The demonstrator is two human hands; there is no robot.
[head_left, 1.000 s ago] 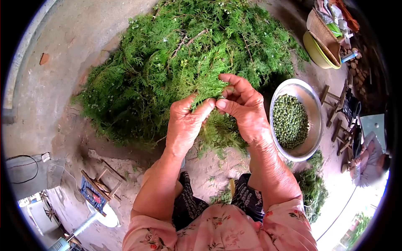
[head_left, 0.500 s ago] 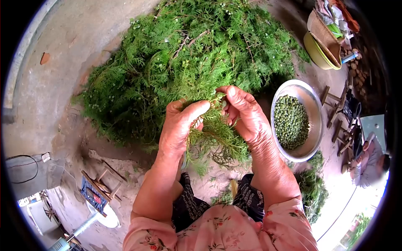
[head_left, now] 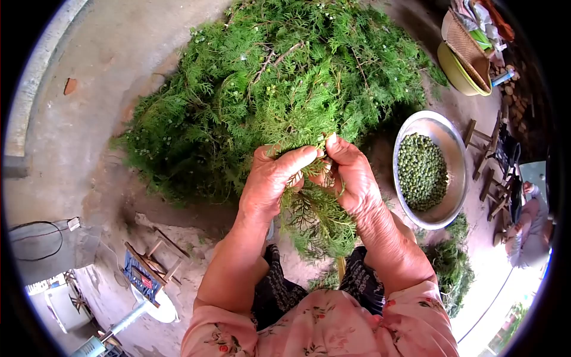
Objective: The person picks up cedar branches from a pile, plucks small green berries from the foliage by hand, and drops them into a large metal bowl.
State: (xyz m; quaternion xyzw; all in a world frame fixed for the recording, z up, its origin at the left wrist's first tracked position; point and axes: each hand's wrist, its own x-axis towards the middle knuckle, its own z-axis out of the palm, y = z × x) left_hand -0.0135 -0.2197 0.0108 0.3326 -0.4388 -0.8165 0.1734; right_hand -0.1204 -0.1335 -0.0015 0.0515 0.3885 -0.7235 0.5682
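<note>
A green conifer sprig (head_left: 318,223) with flat, scaly leaves hangs between my two hands in front of my lap. My left hand (head_left: 270,178) is closed round its stem, thumb on top. My right hand (head_left: 352,178) pinches at the same sprig close beside the left thumb; whether a cone is between those fingertips is hidden. Beyond both hands rises a large heap of cut conifer branches (head_left: 238,101). To the right of my right hand a metal basin (head_left: 457,172) holds many small round green cones (head_left: 421,172).
A yellow tub with a woven basket (head_left: 455,68) stands at the upper right. Small wooden stools (head_left: 485,140) are at the right, near a seated person (head_left: 528,235). More cut greenery (head_left: 449,262) lies below the basin. A folding stool (head_left: 146,273) and a fan (head_left: 157,306) are at the lower left.
My right thumb and fingers have come down and closer to my left thumb on the sprig. The whole view has shifted slightly, with the scene moving right.
</note>
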